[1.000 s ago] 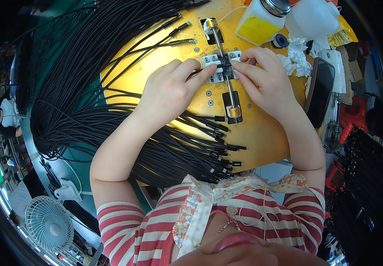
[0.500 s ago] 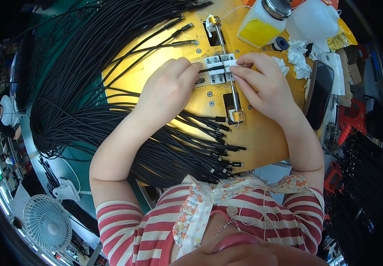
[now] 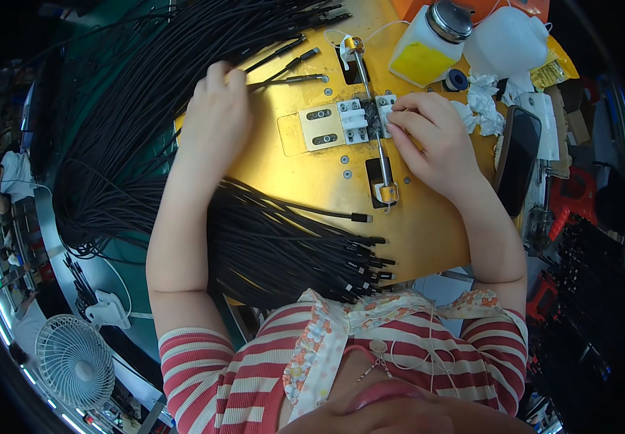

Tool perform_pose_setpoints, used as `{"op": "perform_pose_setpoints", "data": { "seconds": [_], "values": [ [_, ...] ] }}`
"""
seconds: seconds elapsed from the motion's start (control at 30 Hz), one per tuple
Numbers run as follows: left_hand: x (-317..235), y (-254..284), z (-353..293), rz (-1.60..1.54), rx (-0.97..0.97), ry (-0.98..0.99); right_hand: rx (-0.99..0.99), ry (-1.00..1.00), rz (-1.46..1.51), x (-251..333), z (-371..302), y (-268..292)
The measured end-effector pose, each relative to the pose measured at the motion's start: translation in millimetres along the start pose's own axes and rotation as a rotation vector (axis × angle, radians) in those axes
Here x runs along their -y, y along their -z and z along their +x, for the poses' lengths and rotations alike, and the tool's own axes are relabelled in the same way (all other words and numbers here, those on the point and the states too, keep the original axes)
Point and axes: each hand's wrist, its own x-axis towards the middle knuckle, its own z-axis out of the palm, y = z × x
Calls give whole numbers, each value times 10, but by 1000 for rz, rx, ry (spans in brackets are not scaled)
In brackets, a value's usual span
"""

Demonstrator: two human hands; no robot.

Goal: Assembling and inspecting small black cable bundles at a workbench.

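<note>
Head view, left hand: The left hand [image 3: 218,119] is over the cables, palm down, with its fingers bent. The fingertips are hidden, so I can't tell how far open it is or if it has hold of a cable.
Head view, right hand: The right hand [image 3: 435,141] has bent fingers, with thumb and pointing finger close together at a white block. I can't tell if it is pinching anything.
Top cables: A big bunch of black cables [image 3: 153,65] is under the left hand and spreads out above it. A few loose ends with plugs [image 3: 305,78] poke out to the right of its fingers.
Bottom cables: More black cables [image 3: 283,253] lie below the left hand, under its arm, with their plugs pointing right.
White blocks: One block [image 3: 386,105] is at the right hand's fingertips. The other block [image 3: 353,121] is a bit more to the left, between the two hands.
Shiny rod: A metal rod [image 3: 364,76] with gold ends runs between the blocks, just left of the right hand.
Gold board: The gold board [image 3: 428,231] is under the right hand.
Jar: A jar with yellow on it [image 3: 421,54] stands above the right hand.
Tissues: Crumpled white tissues [image 3: 486,108] lie just beside the right hand, up and to the right.
Phone: A dark phone [image 3: 519,155] is right of the right hand.
</note>
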Motion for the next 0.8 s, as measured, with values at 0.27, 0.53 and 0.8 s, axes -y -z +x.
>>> {"op": "perform_pose_setpoints", "data": {
  "seconds": [0.27,0.53,0.8],
  "values": [
    [-138,83,44,12,66,-108,-2,-12,-1,-19,-23,16],
    [-708,432,-149,-509,-162,-523,-66,45,249,89,20,98],
    [-716,200,-141,-444,-218,-546,-35,166,463,125,-5,153]
  ]
}}
